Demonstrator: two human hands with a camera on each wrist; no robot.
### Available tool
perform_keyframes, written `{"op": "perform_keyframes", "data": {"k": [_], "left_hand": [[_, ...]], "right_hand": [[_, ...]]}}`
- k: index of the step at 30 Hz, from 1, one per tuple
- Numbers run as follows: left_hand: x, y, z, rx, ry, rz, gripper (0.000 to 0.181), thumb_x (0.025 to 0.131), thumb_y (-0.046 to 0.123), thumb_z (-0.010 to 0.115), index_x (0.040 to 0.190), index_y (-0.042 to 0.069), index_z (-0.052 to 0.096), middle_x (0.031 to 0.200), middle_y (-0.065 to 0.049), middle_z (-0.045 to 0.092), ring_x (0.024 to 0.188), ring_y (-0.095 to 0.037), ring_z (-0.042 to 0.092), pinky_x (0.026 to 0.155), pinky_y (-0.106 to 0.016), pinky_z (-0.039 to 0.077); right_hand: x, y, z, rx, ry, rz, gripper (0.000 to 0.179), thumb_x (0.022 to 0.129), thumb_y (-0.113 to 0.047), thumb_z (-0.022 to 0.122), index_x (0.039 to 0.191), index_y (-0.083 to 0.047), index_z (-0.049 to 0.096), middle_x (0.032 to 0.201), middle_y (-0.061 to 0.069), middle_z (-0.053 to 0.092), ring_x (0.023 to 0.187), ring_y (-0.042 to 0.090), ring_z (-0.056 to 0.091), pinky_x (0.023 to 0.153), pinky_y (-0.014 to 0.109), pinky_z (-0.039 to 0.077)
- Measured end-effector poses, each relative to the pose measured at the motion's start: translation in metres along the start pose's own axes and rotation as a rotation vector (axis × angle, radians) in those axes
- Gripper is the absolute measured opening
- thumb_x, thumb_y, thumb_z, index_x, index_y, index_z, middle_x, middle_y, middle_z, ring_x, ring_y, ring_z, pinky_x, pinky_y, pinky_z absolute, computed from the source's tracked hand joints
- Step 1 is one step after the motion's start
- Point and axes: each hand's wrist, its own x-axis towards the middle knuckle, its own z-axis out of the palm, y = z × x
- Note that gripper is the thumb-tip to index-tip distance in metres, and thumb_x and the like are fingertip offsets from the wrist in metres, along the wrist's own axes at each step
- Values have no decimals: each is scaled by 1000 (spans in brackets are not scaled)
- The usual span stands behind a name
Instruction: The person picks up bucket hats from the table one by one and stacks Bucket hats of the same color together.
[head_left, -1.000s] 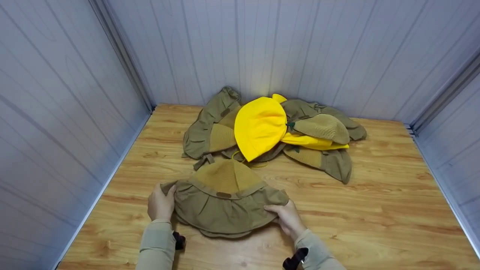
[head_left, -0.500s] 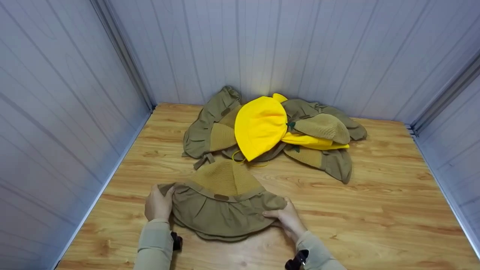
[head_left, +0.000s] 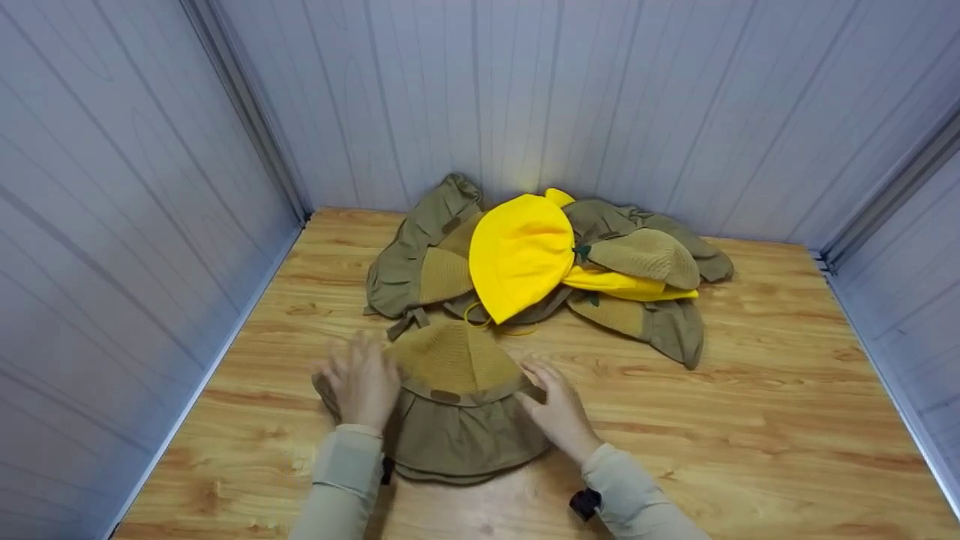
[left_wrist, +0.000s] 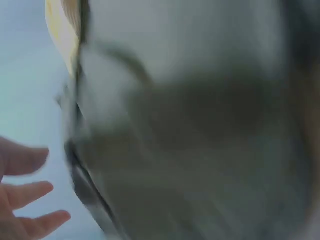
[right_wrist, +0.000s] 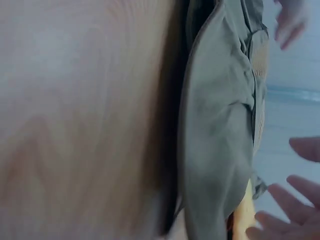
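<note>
A khaki sun hat (head_left: 465,431) with a tan knitted crown and a ruffled brim lies flat near the table's front, a small brown patch on its band. My left hand (head_left: 364,382), slightly blurred, is over the left end of the brim with fingers spread. At the crown's right side, my right hand (head_left: 556,409) has its fingers apart, overlapping the brim's right end in the head view. The right wrist view shows the right fingers (right_wrist: 292,205) spread beyond the hat's brim (right_wrist: 215,120). In the left wrist view the blurred brim (left_wrist: 190,165) fills most of the picture.
Behind this hat lies a pile of hats: a yellow hat (head_left: 521,251) on top, a khaki hat (head_left: 397,262) on the left, and more khaki hats (head_left: 649,259) on the right. Pale panelled walls (head_left: 525,97) enclose the wooden table (head_left: 750,420) at the back and both sides.
Both hands have let go of the brim's ends. The left hand has moved right and up over the brim; the right hand has shifted up and slightly left towards the crown.
</note>
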Motion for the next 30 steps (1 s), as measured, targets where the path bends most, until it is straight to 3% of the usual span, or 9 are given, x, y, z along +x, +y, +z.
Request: {"op": "perform_keyframes", "data": {"k": [2, 5, 8, 11, 16, 24, 30], "left_hand": [[-3, 15, 9, 20, -28, 75, 53, 96, 32, 64, 142, 7, 52, 154, -23, 39, 144, -57, 16, 113, -75, 1], [-10, 32, 24, 29, -114, 138, 66, 94, 49, 62, 147, 13, 48, 159, -21, 31, 147, -55, 10, 111, -76, -4], [-19, 41, 39, 38, -229, 140, 84, 87, 66, 60, 154, 22, 37, 165, -17, 17, 149, -51, -5, 105, -81, -11], [-24, 43, 48, 63, -329, 118, 105, 75, 78, 63, 159, 28, 24, 167, -15, 3, 148, -50, -17, 99, -85, -13], [-23, 39, 54, 105, -431, 83, 122, 65, 80, 71, 160, 31, 12, 167, -12, -11, 146, -50, -23, 96, -86, -13], [-22, 23, 55, 138, -524, 8, 128, 62, 84, 69, 160, 32, 5, 166, -11, -17, 145, -49, -26, 94, -88, -12], [-21, 21, 55, 142, -579, -21, 129, 62, 86, 67, 160, 32, 3, 166, -10, -18, 145, -47, -28, 92, -88, -13]], "right_hand": [[2, -4, 5, -75, -81, -57, 55, 91, -12, 70, 141, 0, 51, 149, 24, 45, 141, 46, 36, 115, 60, 30], [3, -5, 14, -183, -241, -109, 68, 93, -20, 69, 150, 0, 39, 158, 22, 32, 147, 45, 24, 119, 61, 20], [1, -1, 21, -298, -385, -148, 80, 93, -28, 70, 155, -1, 27, 163, 20, 18, 151, 45, 11, 120, 63, 12], [-1, 4, 24, -369, -468, -179, 86, 94, -31, 68, 157, -1, 19, 166, 19, 9, 152, 44, 4, 121, 63, 5], [-1, 9, 26, -356, -523, -160, 87, 96, -32, 66, 159, -4, 13, 167, 16, 3, 153, 41, -2, 121, 61, 0], [4, 10, 33, -270, -643, -158, 92, 95, -31, 66, 159, -4, 5, 166, 16, -8, 151, 41, -13, 118, 62, -14], [10, 16, 30, -155, -710, -149, 95, 94, -28, 68, 159, -6, 3, 165, 16, -13, 150, 39, -20, 116, 61, -19]]}}
